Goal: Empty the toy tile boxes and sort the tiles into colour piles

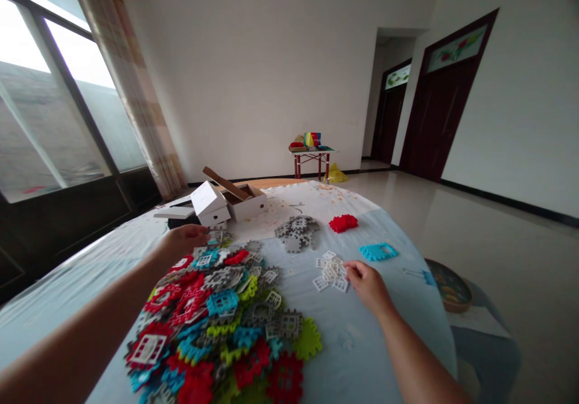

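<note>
A large mixed pile of plastic building pieces (224, 304) with toothed edges, in red, blue, green and grey, covers the near left of the table. At the far left edge of that pile is my left hand (186, 239), its fingers curled together; what they hold, if anything, is hidden. My right hand (370, 284) pinches at the right edge of a small heap of white window pieces (332, 269), thumb and fingers close together. Beyond it lie grey pieces (296, 230) in a heap, a stack of red pieces (344, 223) and blue pieces (379, 251).
Open white boxes (248, 206) stand at the table's far left. The round table wears a light blue cloth (357, 356). A stool with a round tray (447, 286) stands beyond its right edge. A small table (312, 151) with colourful things is by the back wall.
</note>
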